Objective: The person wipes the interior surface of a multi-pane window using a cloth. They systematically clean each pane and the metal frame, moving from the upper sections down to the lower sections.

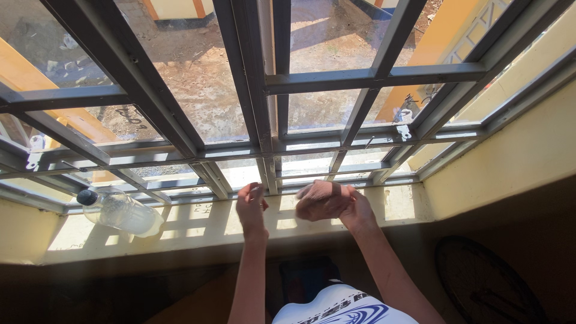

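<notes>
I stand at a grey metal-framed window (264, 150) and look down at its yellow sill (198, 225). My left hand (251, 207) is raised at the bottom of the central frame bar, fingers curled near the bar; whether it grips anything is unclear. My right hand (327, 201) is just to its right over the sill, fingers bent and blurred, with nothing visible in it. A clear plastic bottle (120, 211) with a dark cap stands on the sill to the left, well apart from both hands.
Sunlight throws bar shadows on the sill. A yellow wall (510, 162) runs along the right. A dark round object (486, 282) lies low at the right in shadow. Outside the glass is bare ground and yellow walls.
</notes>
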